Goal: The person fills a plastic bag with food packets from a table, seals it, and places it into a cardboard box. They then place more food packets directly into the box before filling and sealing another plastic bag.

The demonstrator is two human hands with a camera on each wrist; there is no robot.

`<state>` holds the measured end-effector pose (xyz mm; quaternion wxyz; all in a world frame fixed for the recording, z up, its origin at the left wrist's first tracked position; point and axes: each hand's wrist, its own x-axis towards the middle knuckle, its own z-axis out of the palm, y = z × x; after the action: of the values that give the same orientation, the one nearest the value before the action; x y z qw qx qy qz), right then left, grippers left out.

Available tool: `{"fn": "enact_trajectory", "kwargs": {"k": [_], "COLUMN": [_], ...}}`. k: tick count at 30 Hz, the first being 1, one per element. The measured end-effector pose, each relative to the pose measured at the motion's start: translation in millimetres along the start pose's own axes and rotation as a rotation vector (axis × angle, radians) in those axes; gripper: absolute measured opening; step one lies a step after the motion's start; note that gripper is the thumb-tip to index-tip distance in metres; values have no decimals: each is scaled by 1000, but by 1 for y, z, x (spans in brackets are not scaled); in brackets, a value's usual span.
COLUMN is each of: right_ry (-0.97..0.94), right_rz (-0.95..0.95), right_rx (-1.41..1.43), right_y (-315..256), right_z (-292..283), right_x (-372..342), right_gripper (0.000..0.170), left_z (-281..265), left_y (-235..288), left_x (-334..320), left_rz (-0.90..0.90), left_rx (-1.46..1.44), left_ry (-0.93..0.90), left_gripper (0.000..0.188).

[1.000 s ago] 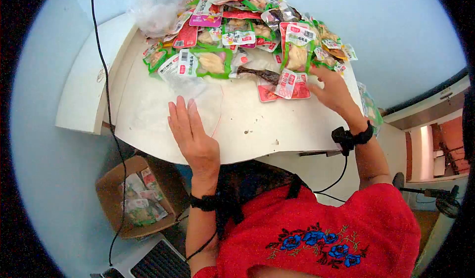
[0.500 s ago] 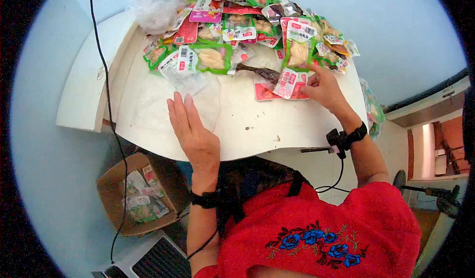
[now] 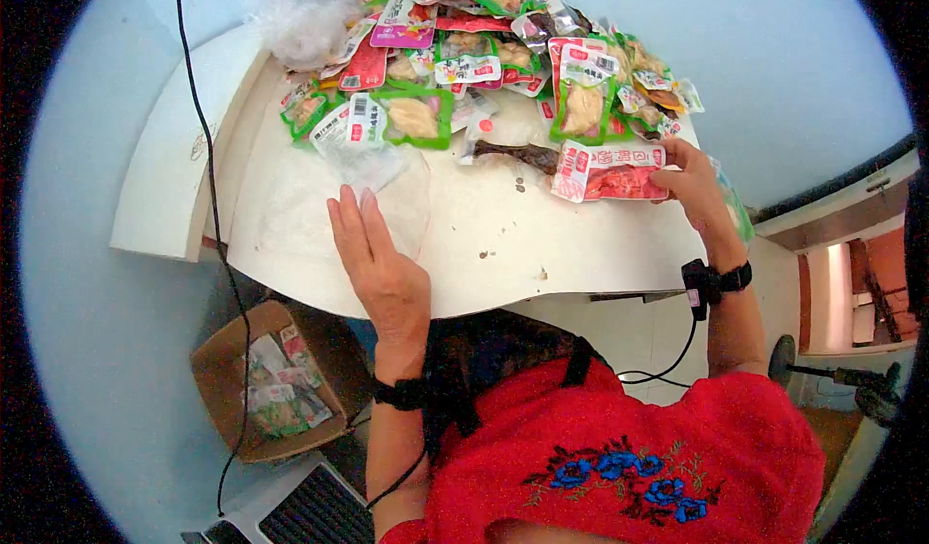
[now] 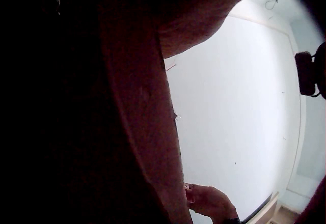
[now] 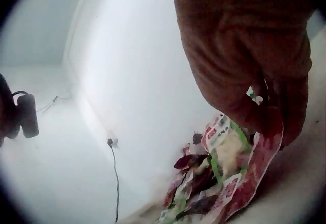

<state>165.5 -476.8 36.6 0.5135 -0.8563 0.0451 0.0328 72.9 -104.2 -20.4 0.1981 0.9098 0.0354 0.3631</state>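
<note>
My right hand (image 3: 699, 188) pinches the right end of a red and white food packet (image 3: 619, 174) over the right part of the white table (image 3: 464, 263). In the right wrist view, thumb and fingers close on the edge of that red packet (image 5: 260, 160). Just left of it lies a clear pack with a dark brown piece of food (image 3: 518, 155). My left hand (image 3: 385, 278) rests with straight fingers on a clear plastic bag (image 3: 329, 210) laid flat at the table's left. Beyond its fingertips are a green-edged packet (image 3: 416, 118) and a white-labelled packet (image 3: 348, 128).
A heap of food packets (image 3: 474, 45) covers the back of the table, with a bunch of clear bags (image 3: 310, 21) at its left. Below left stands a cardboard box (image 3: 218, 370) holding several packets. A black cable (image 3: 208, 157) hangs down the left side.
My right hand has gripped the red and white packet and drawn it to the right, turning it lengthwise and away from the dark brown piece. The left hand has stayed nearly still.
</note>
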Motion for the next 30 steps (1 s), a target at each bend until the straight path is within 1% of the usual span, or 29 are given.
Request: {"fn": "enact_trajectory", "kwargs": {"k": [1, 3, 4, 6, 7, 8, 9, 12, 15, 18, 21, 24, 27, 28, 30], "right_ry": [13, -33, -56, -47, -40, -115, -137, -216, -250, -244, -233, -178, -46, -2, 51], "right_rz": [-7, -7, -5, -71, -105, -55, -53, -63, -32, -88, -205, -112, -131, -142, -146], "right_rx": [-30, 47, 87, -1, -45, 17, -23, -171, -185, -180, -38, -44, -81, -68, -62], "right_y": [2, 4, 6, 8, 6, 1, -6, -15, -26, -26, -18, -32, -35, -31, -34], "right_z": [0, 7, 11, 20, 25, 29, 35, 45, 54, 62, 71, 63, 45, 36, 20], "right_x": [1, 1, 1, 3, 5, 6, 6, 11, 15, 19, 23, 20, 18, 21, 17], "right_gripper": [42, 42, 42, 42, 43, 44, 45, 49, 49, 51, 40, 42, 40, 35, 35], "left_z": [0, -1, -2, -2, -2, -1, -2, -2, -3, -4, -5, -4, -2, -2, -2], "left_y": [1, 3, 2, 1, 0, 0, 0, 2, 2, 1, 2, 1, 0, 0, 0], "left_x": [0, 1, 0, -1, -1, 0, 0, 0, 0, 1, 2, 1, 1, 0, 0], "left_rz": [-5, -21, -31, -50, -39, -30, -21, -8, -13, -6, -10, -7, 0, 3, 6], "left_rx": [-12, -28, -43, -76, -63, -50, -37, -40, -54, -47, -28, -39, -38, -42, -56], "left_ry": [-2, -2, -6, -17, -3, 12, 26, 47, 43, 36, 33, 40, 50, 53, 47], "left_gripper": [55, 56, 61, 72, 66, 60, 54, 53, 52, 51, 50, 50, 51, 52, 53]}}
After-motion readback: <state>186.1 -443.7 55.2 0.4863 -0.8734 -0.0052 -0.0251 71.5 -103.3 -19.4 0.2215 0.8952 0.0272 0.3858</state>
